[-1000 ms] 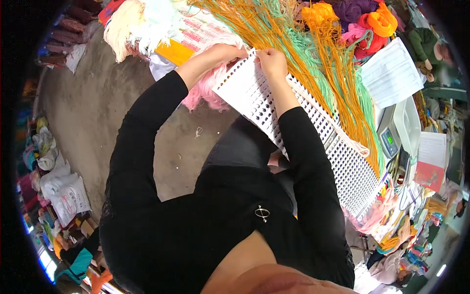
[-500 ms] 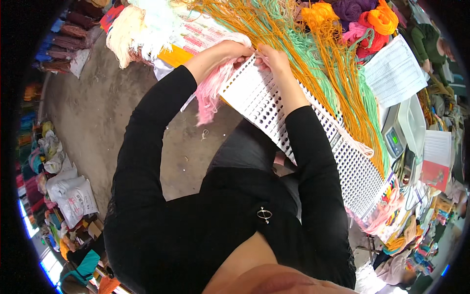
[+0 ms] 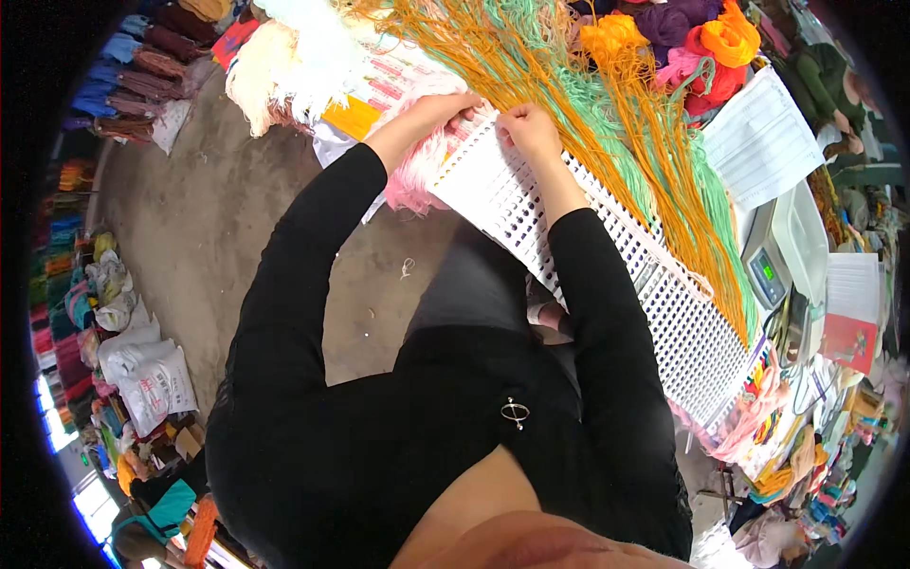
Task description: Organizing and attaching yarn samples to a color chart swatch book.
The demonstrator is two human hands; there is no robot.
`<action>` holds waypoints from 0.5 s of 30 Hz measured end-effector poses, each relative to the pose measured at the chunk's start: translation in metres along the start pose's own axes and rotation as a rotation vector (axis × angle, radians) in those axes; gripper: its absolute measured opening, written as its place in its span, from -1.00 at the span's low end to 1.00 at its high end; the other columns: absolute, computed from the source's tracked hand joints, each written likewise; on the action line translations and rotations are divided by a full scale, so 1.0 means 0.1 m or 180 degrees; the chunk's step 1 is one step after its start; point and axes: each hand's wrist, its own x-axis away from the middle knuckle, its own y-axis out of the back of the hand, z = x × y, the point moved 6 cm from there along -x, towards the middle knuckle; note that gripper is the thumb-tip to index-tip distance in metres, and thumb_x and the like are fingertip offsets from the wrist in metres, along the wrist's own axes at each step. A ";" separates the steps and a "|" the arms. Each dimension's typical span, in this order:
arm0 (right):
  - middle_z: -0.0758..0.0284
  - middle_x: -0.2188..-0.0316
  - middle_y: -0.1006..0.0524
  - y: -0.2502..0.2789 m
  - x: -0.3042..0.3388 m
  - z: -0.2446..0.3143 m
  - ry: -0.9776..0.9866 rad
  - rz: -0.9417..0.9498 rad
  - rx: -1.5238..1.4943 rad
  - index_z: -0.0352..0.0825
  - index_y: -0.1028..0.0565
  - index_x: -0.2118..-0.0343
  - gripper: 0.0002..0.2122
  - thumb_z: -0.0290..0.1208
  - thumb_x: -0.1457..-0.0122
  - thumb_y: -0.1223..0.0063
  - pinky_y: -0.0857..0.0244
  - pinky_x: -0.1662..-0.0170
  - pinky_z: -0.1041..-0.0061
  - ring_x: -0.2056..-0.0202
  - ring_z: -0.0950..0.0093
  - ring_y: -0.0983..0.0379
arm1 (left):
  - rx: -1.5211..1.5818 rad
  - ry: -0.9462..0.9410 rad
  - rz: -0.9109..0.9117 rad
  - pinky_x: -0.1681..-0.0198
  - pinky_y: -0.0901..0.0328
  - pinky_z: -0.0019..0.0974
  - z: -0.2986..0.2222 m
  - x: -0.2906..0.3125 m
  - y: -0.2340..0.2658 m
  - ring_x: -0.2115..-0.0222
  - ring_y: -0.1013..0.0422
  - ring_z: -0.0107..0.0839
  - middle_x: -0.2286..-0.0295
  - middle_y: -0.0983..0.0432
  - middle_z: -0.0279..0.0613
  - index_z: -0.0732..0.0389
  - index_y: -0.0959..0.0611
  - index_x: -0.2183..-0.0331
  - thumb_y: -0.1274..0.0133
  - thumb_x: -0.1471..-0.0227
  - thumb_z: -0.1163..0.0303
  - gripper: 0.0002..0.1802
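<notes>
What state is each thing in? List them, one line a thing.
left hand: fingers curled at the far edge of the grid panel.
right hand: pinching at the panel's far edge.
white grid panel: lying flat, long, its holes mostly empty.
orange yarn strands: laid out loose beside the panel.
green yarn strands: spread alongside the orange.
pink yarn tuft: hanging off the panel's left end.

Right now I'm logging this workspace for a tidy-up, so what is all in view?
grid panel: one, white, long, under both hands
orange strands: bundle, orange, across panel's far side
green strands: bundle, pale green, beside orange
pink tuft: one, pink, at panel's left end
scale: one, grey, right
paper sheet: one, white, upper right
sacks: several, white, floor left
left hand: on panel's end
right hand: pinching at panel's edge
</notes>
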 end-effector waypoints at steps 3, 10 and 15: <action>0.41 0.68 -0.48 0.05 0.01 -0.02 0.0094 -0.0313 0.0422 -0.31 -0.46 0.57 -0.85 -0.34 0.11 -0.06 -0.26 0.51 0.60 0.64 0.60 -0.42 | 0.0823 0.0110 0.0333 0.65 -0.13 -0.55 -0.14 0.03 0.01 0.69 -0.19 -0.63 0.64 -0.37 -0.38 0.25 -0.54 0.47 0.00 0.00 0.28 -0.79; 0.40 0.66 -0.45 0.10 0.04 -0.04 0.0075 -0.0176 -0.0239 -0.36 -0.41 0.46 -0.89 -0.45 0.02 -0.01 -0.19 0.55 0.66 0.65 0.63 -0.33 | 0.3284 -0.0495 0.1310 0.75 -0.09 -0.67 -0.72 0.34 0.33 0.70 -0.19 -0.72 0.45 -0.45 -0.21 0.36 -0.40 0.18 0.08 -0.03 0.49 -0.73; 0.39 0.56 -0.42 0.05 0.08 0.03 0.0130 0.0270 -0.2232 -0.38 -0.37 0.35 -0.90 -0.50 -0.09 0.05 -0.14 0.54 0.70 0.60 0.65 -0.26 | 0.0561 0.0288 0.1197 0.71 -0.18 -0.55 -0.20 0.18 -0.26 0.73 -0.26 -0.62 0.66 -0.40 -0.37 0.21 -0.51 0.44 0.03 0.00 0.31 -0.84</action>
